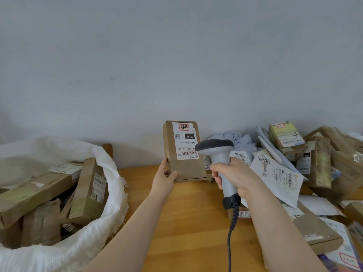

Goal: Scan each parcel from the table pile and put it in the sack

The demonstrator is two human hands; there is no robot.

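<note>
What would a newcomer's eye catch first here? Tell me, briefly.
An upright cardboard box at centre, gripped low by the left hand, its label facing the camera. Beside it the right hand holds a grey scanner aimed at that label. A white sack of parcels fills the left; a loose parcel pile crowds the right of the table.

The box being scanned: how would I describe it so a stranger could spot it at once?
Over the wooden table, between the white sack at left and the parcel pile at right, the left hand holds a brown cardboard box upright before the grey scanner. It alone is lifted clear, its white label showing a red stamp and a black 010 patch.
</note>
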